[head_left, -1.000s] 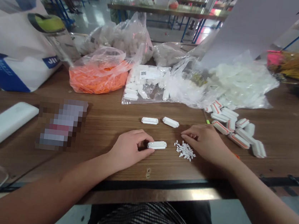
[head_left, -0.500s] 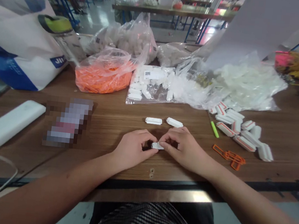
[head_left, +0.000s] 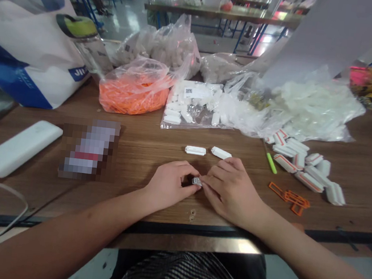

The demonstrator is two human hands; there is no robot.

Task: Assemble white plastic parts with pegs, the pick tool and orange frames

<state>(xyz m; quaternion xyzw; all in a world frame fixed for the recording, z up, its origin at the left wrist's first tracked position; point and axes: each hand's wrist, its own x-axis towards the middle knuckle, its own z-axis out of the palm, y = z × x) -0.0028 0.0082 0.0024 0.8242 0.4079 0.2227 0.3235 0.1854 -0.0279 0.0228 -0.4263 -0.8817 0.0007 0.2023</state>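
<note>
Between my two hands is a small white plastic part with a grid of holes (head_left: pixel 196 181). My left hand (head_left: pixel 172 180) pinches it between thumb and fingertips. My right hand (head_left: pixel 230 190) meets its right end, with the fingers bent together and covering that side. Just beyond my hands lie a white plastic housing (head_left: pixel 195 150) and a second white housing (head_left: pixel 221 153), the latter close to my right knuckles. To the right rest several flat orange frames (head_left: pixel 289 199) and a tool with a bright green handle (head_left: pixel 271 163).
Several white housings with orange strips (head_left: pixel 299 163) are heaped at the right. Behind stand a bag of orange parts (head_left: pixel 134 91), a clear bag of white parts (head_left: pixel 191 106) and a bag of translucent pieces (head_left: pixel 317 105). A white power bank (head_left: pixel 19 147) and a blurred-out item (head_left: pixel 89 148) lie left.
My right fingers have shifted on the white part and now cover more of its right end. My left hand keeps its pinch. The whole view has moved slightly.
</note>
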